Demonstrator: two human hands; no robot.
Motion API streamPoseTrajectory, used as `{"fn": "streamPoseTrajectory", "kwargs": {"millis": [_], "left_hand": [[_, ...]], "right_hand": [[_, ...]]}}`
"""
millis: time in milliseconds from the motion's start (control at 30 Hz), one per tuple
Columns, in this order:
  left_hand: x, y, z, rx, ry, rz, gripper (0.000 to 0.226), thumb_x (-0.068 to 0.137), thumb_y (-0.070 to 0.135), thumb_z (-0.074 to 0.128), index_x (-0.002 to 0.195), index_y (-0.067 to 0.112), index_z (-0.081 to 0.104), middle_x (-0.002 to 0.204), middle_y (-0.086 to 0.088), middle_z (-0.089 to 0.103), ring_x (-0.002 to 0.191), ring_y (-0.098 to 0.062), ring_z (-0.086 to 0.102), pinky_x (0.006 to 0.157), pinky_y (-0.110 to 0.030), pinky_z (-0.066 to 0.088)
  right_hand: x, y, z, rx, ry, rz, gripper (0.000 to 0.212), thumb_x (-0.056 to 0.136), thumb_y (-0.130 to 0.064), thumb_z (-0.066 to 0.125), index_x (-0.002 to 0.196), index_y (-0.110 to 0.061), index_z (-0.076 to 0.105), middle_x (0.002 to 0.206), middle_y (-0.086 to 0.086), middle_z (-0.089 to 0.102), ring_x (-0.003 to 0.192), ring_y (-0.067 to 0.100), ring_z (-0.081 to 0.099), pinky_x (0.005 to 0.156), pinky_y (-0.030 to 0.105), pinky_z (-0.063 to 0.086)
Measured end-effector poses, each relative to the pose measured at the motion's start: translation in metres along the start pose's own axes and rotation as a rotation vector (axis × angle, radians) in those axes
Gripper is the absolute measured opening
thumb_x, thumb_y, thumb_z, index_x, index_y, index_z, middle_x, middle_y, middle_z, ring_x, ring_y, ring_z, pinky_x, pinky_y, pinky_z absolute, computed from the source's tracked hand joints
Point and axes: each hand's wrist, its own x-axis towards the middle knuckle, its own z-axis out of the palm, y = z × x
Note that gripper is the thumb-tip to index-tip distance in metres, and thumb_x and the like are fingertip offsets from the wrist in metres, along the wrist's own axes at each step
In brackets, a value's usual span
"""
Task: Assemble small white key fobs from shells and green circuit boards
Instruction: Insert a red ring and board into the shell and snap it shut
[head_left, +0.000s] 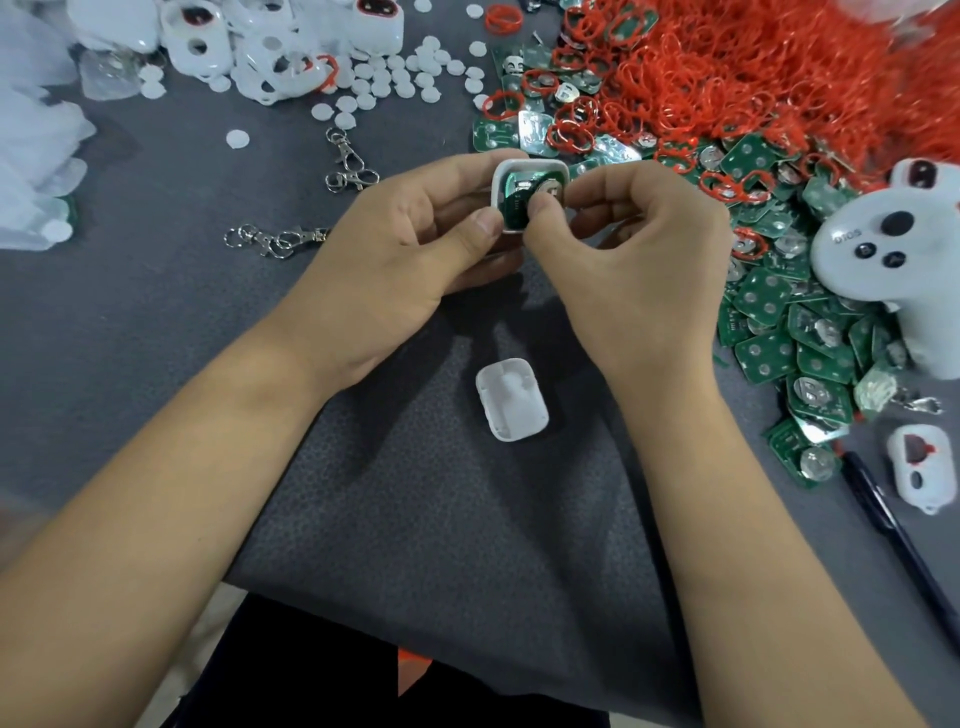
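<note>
Above the loose shell half (511, 400) lying on the bench (156, 322), both hands work one assembly. The left hand (410, 249) grips an open white shell (524, 179), fingers curled behind it and thumb on its near left rim, cavity facing the camera; this grip likely steadies the shell against pressure. The right hand (623, 244) pinches a green circuit board (519, 202) between thumb and forefinger and holds it inside the cavity. The board sits partly in the shell and appears tilted, so the step in hand is judged to be seating it flat.

The loose shell half lies hollow side up, nearer the person than the hands, within easy reach, presumably as the closing cover.

Stock lies around the held shell:
- Right of it: a pile of green boards (779, 332), too many to count.
- Beyond and to the right: a heap of red rings (753, 67), uncountable.
- Beyond and to the left: a cluster of white shells (249, 47) and scattered white discs (395, 78), roughly thirty or more discs.
- Left of it: two metal clasps (348, 161) with rings.
- Far right: one white controller (883, 254), one shell with a red insert (919, 467), and one dark pen (893, 530).

Count in work: one shell held, one board held, one cover waiting.
</note>
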Motion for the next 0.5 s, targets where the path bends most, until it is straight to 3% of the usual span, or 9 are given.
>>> {"fn": "streamPoseTrajectory", "kwargs": {"millis": [500], "left_hand": [[-0.0006,0.0010,0.0017,0.020,-0.001,0.016,0.039,0.108,-0.002,0.044,0.144,0.008,0.053,0.138,-0.007,0.067,0.132,-0.020,0.061,0.111,-0.040,0.050]], "right_hand": [[0.0009,-0.0025,-0.0042,-0.083,-0.013,-0.012,0.017,0.080,-0.041,0.074,0.078,-0.024,0.071,0.069,-0.009,0.068,0.063,0.010,0.063,0.063,0.035,0.054]]}}
